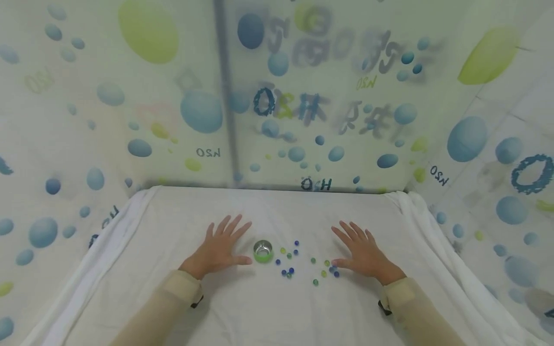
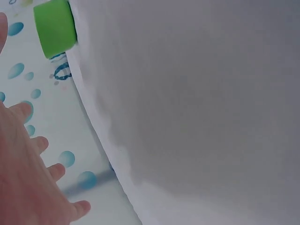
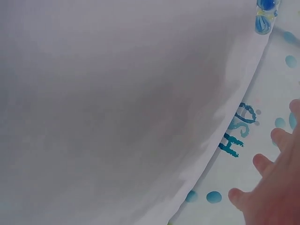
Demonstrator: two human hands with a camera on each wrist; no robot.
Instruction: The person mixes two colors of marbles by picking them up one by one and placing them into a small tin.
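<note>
My left hand [image 1: 220, 250] is spread over the white cloth, palm down, fingers straight and holding nothing. Just right of its thumb stands a small round cup [image 1: 263, 251], silvery inside and green outside; its green side [image 2: 55, 29] shows in the left wrist view. Blue and green glass marbles [image 1: 291, 270] lie scattered to the right of the cup. A second loose group of marbles [image 1: 323, 274] lies nearer my right hand [image 1: 363, 252], which is also spread with straight fingers and grips nothing. Its thumb tip is close to a few marbles; whether it touches them I cannot tell.
A white cloth [image 1: 259, 312] covers the table and hangs in folds at both sides. Behind and beside it hang curtains [image 1: 277, 158] printed with blue and green dots and lettering. Each wrist wears a dark-edged band under a beige sleeve [image 1: 160, 307].
</note>
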